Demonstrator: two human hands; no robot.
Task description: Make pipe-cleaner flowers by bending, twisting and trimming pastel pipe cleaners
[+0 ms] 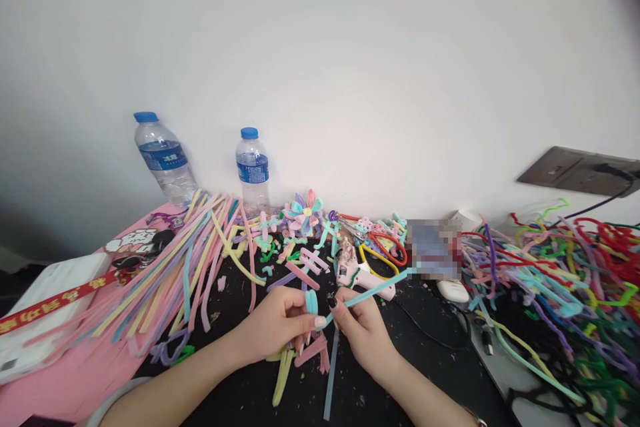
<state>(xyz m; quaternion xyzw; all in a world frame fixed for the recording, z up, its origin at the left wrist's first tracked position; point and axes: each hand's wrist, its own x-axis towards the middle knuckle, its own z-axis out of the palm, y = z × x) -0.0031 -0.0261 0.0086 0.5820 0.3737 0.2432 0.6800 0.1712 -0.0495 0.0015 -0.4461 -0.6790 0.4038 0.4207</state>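
A light-blue pipe cleaner (377, 288) runs between my two hands, with its free end pointing up to the right. My left hand (287, 320) pinches the coiled, folded part of it between thumb and fingers. Close beside it, my right hand (356, 323) grips the straight length between thumb and forefinger. Below the hands a translucent glue stick (331, 377) lies on the black table, with short pink pipe cleaner pieces (315, 352) and a folded yellow piece (283, 377) near it. Just beyond my right hand rests a pink glue gun (367, 277).
Two water bottles (253, 170) stand by the wall. A bundle of pastel pipe cleaners (170, 273) covers the left side; a tangled heap (575, 300) fills the right. Scissors with yellow and red handles (387, 250), a pipe cleaner flower (306, 210) and a white earphone case (453, 291) lie further back.
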